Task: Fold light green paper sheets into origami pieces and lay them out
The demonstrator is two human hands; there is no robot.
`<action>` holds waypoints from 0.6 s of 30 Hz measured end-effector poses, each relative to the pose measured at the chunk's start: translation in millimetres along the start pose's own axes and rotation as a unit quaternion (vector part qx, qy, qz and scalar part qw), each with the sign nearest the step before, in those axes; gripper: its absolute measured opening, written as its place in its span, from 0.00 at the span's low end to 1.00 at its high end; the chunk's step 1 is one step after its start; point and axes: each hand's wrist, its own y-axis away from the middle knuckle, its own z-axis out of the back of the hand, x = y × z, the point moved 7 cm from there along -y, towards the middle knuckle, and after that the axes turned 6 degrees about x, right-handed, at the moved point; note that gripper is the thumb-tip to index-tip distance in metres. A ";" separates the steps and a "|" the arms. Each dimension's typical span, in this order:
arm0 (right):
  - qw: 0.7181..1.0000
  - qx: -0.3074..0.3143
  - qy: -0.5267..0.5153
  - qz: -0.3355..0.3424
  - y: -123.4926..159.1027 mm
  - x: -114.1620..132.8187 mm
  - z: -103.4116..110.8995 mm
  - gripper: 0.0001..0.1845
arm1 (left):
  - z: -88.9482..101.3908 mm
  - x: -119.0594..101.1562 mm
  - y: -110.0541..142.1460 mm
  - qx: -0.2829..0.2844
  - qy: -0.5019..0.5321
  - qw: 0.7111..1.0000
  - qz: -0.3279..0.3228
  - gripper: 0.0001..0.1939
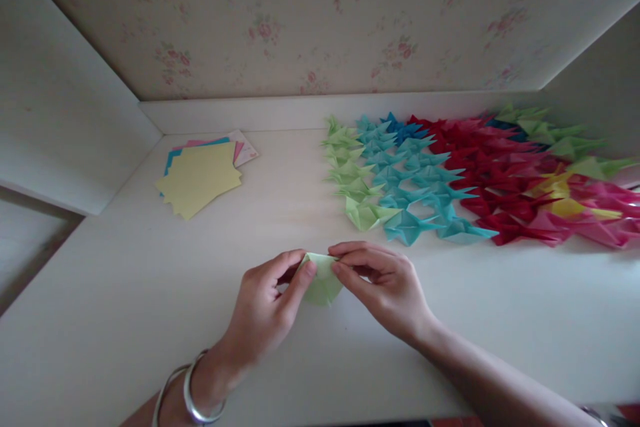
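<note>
A pale green sheet of origami paper (pixel 323 285), partly folded, is held up over the white table between both hands. My left hand (pixel 273 297) pinches its upper left corner between thumb and fingers. On the opposite side, my right hand (pixel 383 283) grips the upper right corner, thumb in front and fingers behind. The paper's top edge looks folded straight, while its lower part hangs in a rounded, creased shape. Fingers hide both side edges. Just beyond the hands sits a light green folded paper crane (pixel 367 213), nearest of the rows.
Rows of folded cranes in teal (pixel 410 227), red (pixel 510 227), pink (pixel 603 230) and other colours fill the back right. A stack of yellow paper sheets (pixel 203 177), with blue and pink beneath, lies at back left. A flowered wall (pixel 310 27) and side panels enclose the white table (pixel 125 300).
</note>
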 end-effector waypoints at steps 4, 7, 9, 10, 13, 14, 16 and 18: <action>1.000 0.009 -0.001 -0.011 0.1 -1.2 -1.9 0.06 | -0.9 2.4 -0.2 0.004 -0.008 1.000 0.013 0.12; 1.000 0.008 0.003 -0.020 0.3 -2.0 -3.1 0.05 | -2.0 2.7 -0.3 0.008 -0.031 0.999 0.008 0.13; 1.000 0.014 0.001 -0.026 0.3 -2.7 -5.0 0.05 | -1.9 1.5 -0.8 0.005 -0.056 0.998 -0.004 0.12; 0.999 0.021 -0.006 -0.030 0.3 -3.4 -6.3 0.06 | -1.6 0.9 -1.3 0.004 -0.064 0.998 -0.008 0.12; 0.994 0.052 -0.070 -0.071 0.1 -10.8 -11.6 0.06 | 1.0 1.8 -3.5 0.000 -0.052 0.999 0.001 0.13; 0.988 0.065 -0.104 -0.093 0.3 -14.4 -13.8 0.07 | 1.9 2.9 -4.3 0.002 -0.036 0.999 0.011 0.13; 0.972 0.098 -0.166 -0.138 1.4 -21.5 -18.8 0.11 | 3.0 5.1 -5.7 0.010 -0.002 1.000 0.027 0.14; 0.958 0.132 -0.191 -0.169 2.7 -25.5 -22.7 0.15 | 2.9 7.1 -6.6 0.021 0.022 0.999 0.040 0.14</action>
